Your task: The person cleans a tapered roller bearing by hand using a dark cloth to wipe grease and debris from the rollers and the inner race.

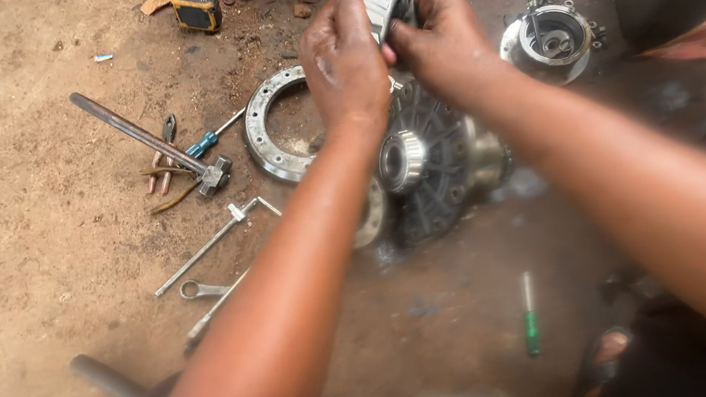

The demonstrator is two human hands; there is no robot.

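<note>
My left hand (343, 59) and my right hand (434, 40) are raised together at the top centre, both closed on a shiny metal gear piece (380, 0). Below them on the dirt floor lies a dark ribbed differential housing (439, 161) with a bright tapered roller bearing (402, 161) on its hub. A large steel ring gear (265, 138) lies just left of it, partly hidden by my left forearm.
To the left lie a hammer (143, 136), pliers (164, 160), a blue-handled screwdriver (203, 142), an L-shaped bar (208, 247) and a spanner (199, 289). A round metal hub (550, 38) sits upper right. A green-handled screwdriver (530, 315) lies lower right. A yellow-black device (197, 8) is at top.
</note>
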